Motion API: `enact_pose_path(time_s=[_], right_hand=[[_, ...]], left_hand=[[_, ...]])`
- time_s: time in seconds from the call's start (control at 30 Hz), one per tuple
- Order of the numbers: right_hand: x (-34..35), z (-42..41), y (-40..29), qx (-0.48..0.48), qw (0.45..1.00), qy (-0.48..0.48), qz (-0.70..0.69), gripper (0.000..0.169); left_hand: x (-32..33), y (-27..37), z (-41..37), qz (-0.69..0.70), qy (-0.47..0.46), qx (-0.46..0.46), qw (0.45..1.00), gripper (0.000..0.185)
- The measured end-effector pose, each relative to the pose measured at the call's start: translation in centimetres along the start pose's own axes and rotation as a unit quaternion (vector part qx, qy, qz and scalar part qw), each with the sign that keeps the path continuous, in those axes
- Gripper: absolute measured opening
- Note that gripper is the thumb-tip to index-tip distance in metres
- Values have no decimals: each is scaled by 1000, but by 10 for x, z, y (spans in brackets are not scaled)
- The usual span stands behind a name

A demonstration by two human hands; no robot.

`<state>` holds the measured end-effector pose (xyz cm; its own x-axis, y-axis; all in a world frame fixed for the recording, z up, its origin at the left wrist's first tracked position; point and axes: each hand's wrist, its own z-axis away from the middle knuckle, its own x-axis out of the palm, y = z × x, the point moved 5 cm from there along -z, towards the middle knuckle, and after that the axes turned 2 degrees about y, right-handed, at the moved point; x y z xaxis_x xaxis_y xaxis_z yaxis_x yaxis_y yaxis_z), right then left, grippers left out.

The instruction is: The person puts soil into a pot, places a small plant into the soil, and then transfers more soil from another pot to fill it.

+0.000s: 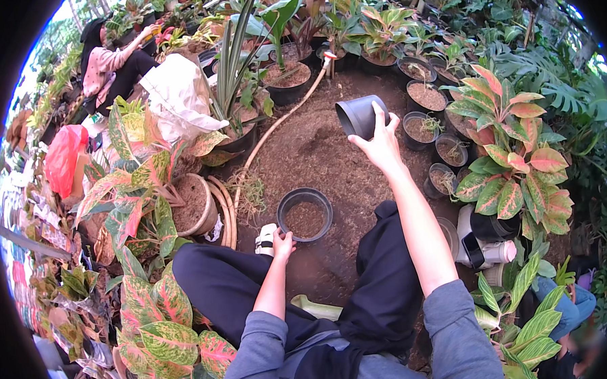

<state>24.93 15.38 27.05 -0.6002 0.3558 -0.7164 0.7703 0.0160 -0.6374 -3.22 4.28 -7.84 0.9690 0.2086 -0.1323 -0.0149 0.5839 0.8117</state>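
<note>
A black plastic plant pot (356,117) is held on its side above the soil, its mouth facing left. My right hand (380,140) is closed around it, thumb near the rim and fingers over the outer wall. Between my legs a second black plastic pot (328,216) stands upright on the ground, with brown soil (305,220) in it. My left hand (284,243) is at that pot's lower-left rim, fingers curled with the tips close to the edge. Whether they grip the rim cannot be made out.
A tan hose (275,124) curves along the left of the soil (301,149). Small pots with soil (426,96) line the right side, near a leafy potted plant (515,144) and a phone (472,249). A white sack (180,98) lies upper left, near a seated person (107,68).
</note>
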Motion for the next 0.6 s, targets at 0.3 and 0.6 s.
enact_pose_path(time_s=[0.3,0.6], right_hand=[[8,-2,-4,-16,998,-37,45,90],[-11,-3,11,35,988,-78,129,92]], left_hand=[[3,9,13,-157,172,182,955,60],[16,-16,7,-43,26,9,999,43]])
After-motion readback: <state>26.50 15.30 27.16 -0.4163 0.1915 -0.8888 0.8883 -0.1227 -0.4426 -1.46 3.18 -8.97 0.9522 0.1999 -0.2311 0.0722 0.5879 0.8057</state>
